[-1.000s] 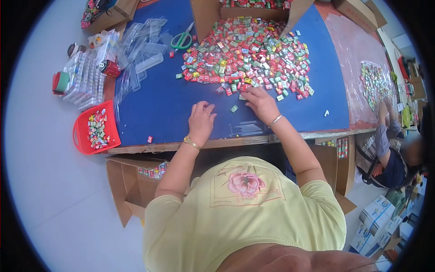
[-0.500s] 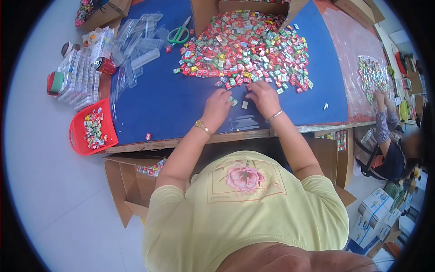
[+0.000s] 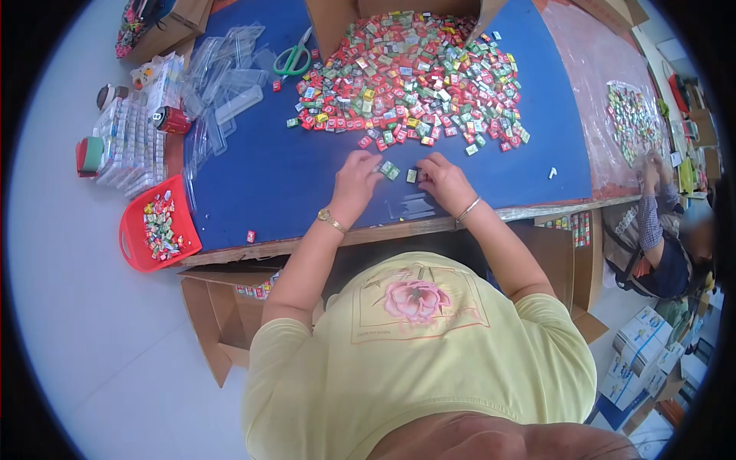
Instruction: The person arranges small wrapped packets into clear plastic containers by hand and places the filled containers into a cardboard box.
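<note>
My left hand has its fingers drawn together at the edge of a pair of small green-and-white boxes lying on the blue tabletop. Facing it, my right hand pinches a small dark-sided box. Just beside those fingertips lies a pale small box. Beyond both hands spreads a large heap of small red, green and yellow boxes, spilling from a cardboard carton. Thin clear plastic pieces lie near the table edge, between my wrists.
At the left are clear plastic cases, green-handled scissors, a red can and stacked filled cases. A red basket of small boxes hangs by the table corner. Another person works at the right.
Both hands have drawn back from the heap toward me, with small boxes now at the fingertips. The left hand has shifted slightly left. The whole view has also shifted a little.
</note>
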The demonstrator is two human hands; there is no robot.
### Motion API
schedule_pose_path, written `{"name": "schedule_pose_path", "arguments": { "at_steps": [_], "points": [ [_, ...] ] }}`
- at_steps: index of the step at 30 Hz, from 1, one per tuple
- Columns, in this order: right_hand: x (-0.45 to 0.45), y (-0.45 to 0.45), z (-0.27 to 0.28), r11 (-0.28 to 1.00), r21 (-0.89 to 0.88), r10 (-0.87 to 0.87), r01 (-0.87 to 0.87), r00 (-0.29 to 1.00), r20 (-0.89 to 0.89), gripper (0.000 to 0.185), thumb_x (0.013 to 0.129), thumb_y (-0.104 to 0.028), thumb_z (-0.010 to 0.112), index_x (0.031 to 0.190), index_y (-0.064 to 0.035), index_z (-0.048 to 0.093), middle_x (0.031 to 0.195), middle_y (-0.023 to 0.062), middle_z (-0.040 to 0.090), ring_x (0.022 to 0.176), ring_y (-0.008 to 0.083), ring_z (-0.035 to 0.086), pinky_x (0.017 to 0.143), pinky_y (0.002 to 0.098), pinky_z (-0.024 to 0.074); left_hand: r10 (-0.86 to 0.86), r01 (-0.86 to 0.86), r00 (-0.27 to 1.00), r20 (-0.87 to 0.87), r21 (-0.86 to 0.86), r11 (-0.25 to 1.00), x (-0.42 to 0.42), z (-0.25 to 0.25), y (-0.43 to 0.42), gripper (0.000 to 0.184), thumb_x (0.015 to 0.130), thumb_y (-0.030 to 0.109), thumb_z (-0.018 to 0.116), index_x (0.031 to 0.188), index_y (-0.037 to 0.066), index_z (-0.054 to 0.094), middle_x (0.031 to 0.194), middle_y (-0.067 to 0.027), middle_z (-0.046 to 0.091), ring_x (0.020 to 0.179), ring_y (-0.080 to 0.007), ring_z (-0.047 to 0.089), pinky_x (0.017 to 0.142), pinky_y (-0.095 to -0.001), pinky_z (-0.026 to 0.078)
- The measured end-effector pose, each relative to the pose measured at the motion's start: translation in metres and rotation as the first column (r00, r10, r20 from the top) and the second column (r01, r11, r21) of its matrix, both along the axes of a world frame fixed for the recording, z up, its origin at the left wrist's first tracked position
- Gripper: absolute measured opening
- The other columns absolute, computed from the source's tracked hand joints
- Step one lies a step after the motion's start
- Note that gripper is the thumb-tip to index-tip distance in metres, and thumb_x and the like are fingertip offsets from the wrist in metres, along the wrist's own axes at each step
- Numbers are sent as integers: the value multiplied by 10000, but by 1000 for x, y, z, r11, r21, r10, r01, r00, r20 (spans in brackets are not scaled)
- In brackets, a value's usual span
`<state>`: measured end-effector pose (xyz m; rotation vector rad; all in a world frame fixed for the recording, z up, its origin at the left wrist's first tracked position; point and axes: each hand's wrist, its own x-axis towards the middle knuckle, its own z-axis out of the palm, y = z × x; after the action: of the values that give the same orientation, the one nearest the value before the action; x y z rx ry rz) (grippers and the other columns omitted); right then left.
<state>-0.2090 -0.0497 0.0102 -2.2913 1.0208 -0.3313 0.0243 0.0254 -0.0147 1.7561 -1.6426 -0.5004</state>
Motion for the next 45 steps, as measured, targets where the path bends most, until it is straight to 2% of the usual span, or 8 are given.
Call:
{"name": "schedule_pose_path", "arguments": {
  "at_steps": [6,11,15,23,26,34,37,45],
  "points": [
    [15,10,-5,996,-89,-28,26,1000,-13,347,792,-34,748,1125,-93,672,1065,98,625,1034,309,647,818,430,562,-323,318,929,178,59,946,-2,12,-16,378,775,101,807,1144,101,724,1088,-77,665,957,-279,673,824,-381,570],
    [8,-5,-18,984,-178,17,-8,999,46,372,778,-53,771,1139,-98,693,1104,108,640,1012,320,655,840,420,564,-314,290,917,247,129,948,-13,25,-1,405,766,106,809,1161,110,717,1108,-55,663,1025,-261,651,848,-376,568],
    [3,-8,-10,987,-150,58,-53,998,30,335,796,-65,760,1122,-112,699,1091,90,636,1033,303,646,845,417,561,-232,245,959,163,-60,968,-15,19,0,371,772,115,806,1132,106,717,1112,-38,665,1066,-249,629,866,-378,559],
    [1,-3,-9,993,-121,16,-16,1000,-2,345,791,-56,766,1126,-100,697,1099,95,648,1025,313,652,841,422,561,-416,421,894,168,5,907,-12,7,-16,343,783,105,793,1114,85,704,1127,-61,657,1053,-275,624,888,-385,543],
    [6,-7,-12,998,-67,-2,2,1000,-1,375,773,-55,779,1136,-91,692,1114,98,651,1016,323,651,839,417,558,-138,151,974,181,-62,987,-14,6,-2,333,787,91,787,1108,71,702,1113,-69,655,1043,-283,619,878,-389,538],
    [16,6,4,953,-304,52,-15,992,115,283,785,-78,757,1062,-104,708,1027,85,642,1009,289,653,814,383,568,-64,71,982,175,-33,997,-18,5,11,329,782,88,792,1097,58,704,1087,-77,656,1023,-289,615,870,-395,532],
    [20,16,-9,898,-348,271,-268,962,-40,236,781,-126,760,1008,-113,699,984,89,633,989,288,657,787,372,572,-68,73,983,169,-28,997,-17,8,11,335,774,83,798,1094,56,705,1089,-83,657,1023,-294,615,871,-398,531],
    [48,19,10,973,-222,42,-60,995,-85,200,791,-202,770,923,-114,649,941,88,623,959,288,658,746,388,571,-9,16,989,146,-43,999,-12,4,17,350,757,78,811,1090,50,708,1093,-103,661,1024,-312,617,884,-406,525]
  ]
}}
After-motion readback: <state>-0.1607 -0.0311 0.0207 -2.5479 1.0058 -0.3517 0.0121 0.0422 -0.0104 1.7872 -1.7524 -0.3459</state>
